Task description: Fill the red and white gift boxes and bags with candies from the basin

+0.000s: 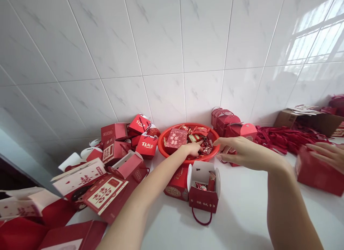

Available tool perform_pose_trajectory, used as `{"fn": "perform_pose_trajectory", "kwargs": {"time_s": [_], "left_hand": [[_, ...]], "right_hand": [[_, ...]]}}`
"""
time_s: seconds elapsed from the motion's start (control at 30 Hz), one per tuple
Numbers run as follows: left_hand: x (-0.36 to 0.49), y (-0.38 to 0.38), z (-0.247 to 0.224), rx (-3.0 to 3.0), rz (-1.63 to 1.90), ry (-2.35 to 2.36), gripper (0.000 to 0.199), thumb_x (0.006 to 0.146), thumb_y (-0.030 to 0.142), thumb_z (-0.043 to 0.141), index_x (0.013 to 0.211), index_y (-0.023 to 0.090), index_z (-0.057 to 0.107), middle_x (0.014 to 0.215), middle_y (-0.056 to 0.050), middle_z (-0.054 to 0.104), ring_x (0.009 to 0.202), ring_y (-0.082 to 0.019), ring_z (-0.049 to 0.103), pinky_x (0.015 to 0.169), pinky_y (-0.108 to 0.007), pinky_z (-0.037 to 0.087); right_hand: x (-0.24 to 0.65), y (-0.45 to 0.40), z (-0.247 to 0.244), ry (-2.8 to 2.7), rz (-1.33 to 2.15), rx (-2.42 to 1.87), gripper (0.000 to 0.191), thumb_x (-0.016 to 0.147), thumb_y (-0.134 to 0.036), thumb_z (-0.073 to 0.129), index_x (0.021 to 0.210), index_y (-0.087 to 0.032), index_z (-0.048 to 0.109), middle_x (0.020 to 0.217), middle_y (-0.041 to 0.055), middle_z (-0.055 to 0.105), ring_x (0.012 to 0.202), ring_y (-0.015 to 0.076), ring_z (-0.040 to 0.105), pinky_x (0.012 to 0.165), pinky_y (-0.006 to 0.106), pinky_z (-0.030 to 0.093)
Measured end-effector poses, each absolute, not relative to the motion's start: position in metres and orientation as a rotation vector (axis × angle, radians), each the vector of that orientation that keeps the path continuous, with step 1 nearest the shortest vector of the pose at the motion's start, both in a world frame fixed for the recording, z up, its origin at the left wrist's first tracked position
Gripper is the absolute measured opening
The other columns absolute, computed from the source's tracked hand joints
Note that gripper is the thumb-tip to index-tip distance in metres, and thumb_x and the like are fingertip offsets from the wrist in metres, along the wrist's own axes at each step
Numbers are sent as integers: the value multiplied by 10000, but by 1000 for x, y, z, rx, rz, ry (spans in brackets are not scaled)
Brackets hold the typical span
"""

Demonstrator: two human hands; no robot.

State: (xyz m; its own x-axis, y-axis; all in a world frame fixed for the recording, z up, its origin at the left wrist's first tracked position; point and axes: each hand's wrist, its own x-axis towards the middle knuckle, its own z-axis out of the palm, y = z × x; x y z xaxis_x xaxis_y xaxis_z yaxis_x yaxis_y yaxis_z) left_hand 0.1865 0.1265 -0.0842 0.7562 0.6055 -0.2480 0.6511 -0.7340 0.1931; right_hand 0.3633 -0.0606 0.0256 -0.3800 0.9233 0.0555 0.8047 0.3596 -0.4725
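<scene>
My left hand reaches into an orange-red plastic basket of wrapped sweets. Its fingers curl down among them, and whatever they pinch is hidden. A flat dark-red packet lies in the basket's left side. My right hand hovers by the basket's right rim, fingers stretched and apart, with nothing in it. In front of the basket stands an open red gift box with a cord handle, a few small wrapped pieces inside. A closed red box touches its left side.
Many red gift boxes crowd the left. Closed boxes line the wall behind the basket's right side. Dark-red ribbons and a cardboard carton lie farther right. Another person's hand rests on a red box at the right edge.
</scene>
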Motion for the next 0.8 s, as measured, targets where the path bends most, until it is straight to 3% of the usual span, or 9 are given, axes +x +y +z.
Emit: {"fn": "perform_pose_trajectory", "kwargs": {"time_s": [0.17,0.27,0.43,0.67,0.8], "left_hand": [[188,128,-86,2670,-283,998,659,669,136,683,1315,244,611,1662,-94,223,1273,-305,570,977,-325,500],[190,124,-82,2652,-285,1030,711,675,126,680,1366,240,557,1610,-117,331,1270,-309,567,974,-328,500],[190,118,-77,2597,-294,1042,563,730,112,635,1284,201,592,1309,-110,646,1127,-278,644,901,-310,522],[194,120,-79,2561,-193,1198,607,765,225,674,1339,129,502,1271,-165,659,1100,-272,649,865,-282,510],[199,118,-78,2526,-266,1256,376,784,265,662,1130,120,648,1086,-154,731,962,-275,689,795,-286,515]], "right_hand": [[363,-61,23,-2311,529,-1563,356,909,-456,537,1170,-236,636,850,45,683,670,187,605,567,288,438],[363,-60,22,-2314,547,-1581,366,915,-464,521,1182,-238,629,888,54,687,709,196,622,569,282,437],[364,-58,21,-2323,570,-1605,362,925,-462,499,1187,-244,621,924,63,685,744,208,626,580,287,437],[365,-58,19,-2324,556,-1595,359,912,-478,525,1181,-262,621,891,54,673,720,205,611,574,287,424],[365,-58,19,-2315,562,-1580,355,907,-475,529,1174,-260,623,858,48,661,699,200,595,566,288,416]]}}
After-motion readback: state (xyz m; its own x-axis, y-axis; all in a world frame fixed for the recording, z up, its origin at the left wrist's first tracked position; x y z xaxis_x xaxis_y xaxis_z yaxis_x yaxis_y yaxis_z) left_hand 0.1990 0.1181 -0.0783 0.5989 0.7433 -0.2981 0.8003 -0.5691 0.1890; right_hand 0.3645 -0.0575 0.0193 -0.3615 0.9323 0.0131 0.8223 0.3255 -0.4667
